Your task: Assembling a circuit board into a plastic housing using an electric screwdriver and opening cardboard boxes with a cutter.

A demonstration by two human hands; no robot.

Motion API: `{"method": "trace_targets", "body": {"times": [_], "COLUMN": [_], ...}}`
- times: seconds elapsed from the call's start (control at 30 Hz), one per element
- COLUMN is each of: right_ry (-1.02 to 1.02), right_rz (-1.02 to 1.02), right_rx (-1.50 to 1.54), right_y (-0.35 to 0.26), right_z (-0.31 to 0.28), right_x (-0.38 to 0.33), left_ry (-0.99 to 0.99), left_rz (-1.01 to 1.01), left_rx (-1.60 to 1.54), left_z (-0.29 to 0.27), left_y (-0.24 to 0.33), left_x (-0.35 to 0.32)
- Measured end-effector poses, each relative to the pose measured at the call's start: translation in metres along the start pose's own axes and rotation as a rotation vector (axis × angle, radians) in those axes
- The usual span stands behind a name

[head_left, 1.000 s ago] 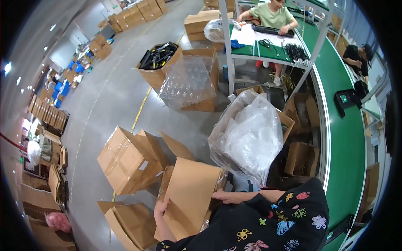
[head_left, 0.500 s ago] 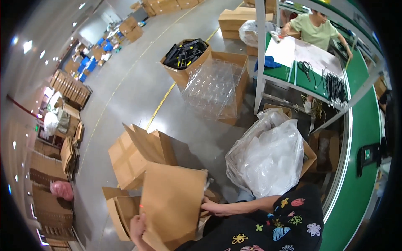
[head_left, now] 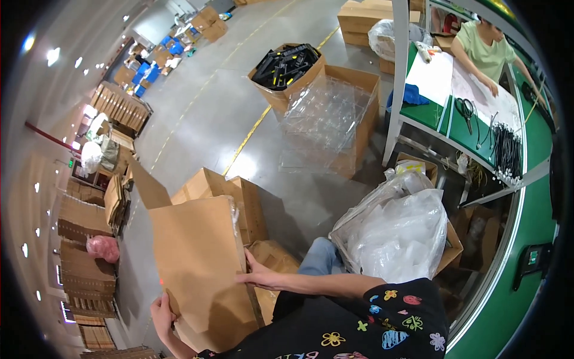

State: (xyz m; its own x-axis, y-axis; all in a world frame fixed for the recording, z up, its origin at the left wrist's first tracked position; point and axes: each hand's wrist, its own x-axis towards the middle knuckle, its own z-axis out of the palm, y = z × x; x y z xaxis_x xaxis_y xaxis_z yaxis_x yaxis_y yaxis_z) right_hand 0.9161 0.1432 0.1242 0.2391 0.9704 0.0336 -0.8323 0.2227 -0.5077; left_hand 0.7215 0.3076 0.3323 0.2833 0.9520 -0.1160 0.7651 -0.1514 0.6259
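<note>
Directly in front of my body is a brown cardboard box (head_left: 196,257), tilted, with one broad side facing up. A flap (head_left: 147,184) sticks up from its far left corner. My left hand (head_left: 161,315) is closed on its lower left edge, fingers curled against the cardboard. At the right edge my right hand (head_left: 260,275) grips it, thumb lying over the top side and fingers along the edge. Just beyond stands another carton (head_left: 248,206), partly hidden by the held box. A further brown box (head_left: 272,254) lies low near my leg, partly covered.
To the right, a carton holds a large clear plastic bag (head_left: 397,233). Ahead are a box of black parts (head_left: 286,66) and a box with clear plastic trays (head_left: 329,119). A co-worker (head_left: 485,51) sits at the green workbench (head_left: 421,113) with scissors (head_left: 465,113) and black cables.
The held box has moved left with both hands, and its flap now stands up at the far left. My view has shifted, and my leg shows beside the plastic bag.
</note>
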Motion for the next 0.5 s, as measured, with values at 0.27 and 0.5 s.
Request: {"method": "trace_targets", "body": {"times": [0.27, 0.5], "right_ry": [0.166, -0.445], "right_rz": [0.111, -0.506], "right_rx": [-0.822, -0.605], "right_y": [-0.019, -0.037], "right_z": [0.001, -0.073], "right_x": [0.157, 0.328], "left_ry": [0.175, -0.165], "left_rz": [0.099, -0.493], "left_rx": [0.330, 0.390], "left_z": [-0.022, -0.055], "left_y": [-0.032, -0.097], "left_x": [0.159, 0.310]}}
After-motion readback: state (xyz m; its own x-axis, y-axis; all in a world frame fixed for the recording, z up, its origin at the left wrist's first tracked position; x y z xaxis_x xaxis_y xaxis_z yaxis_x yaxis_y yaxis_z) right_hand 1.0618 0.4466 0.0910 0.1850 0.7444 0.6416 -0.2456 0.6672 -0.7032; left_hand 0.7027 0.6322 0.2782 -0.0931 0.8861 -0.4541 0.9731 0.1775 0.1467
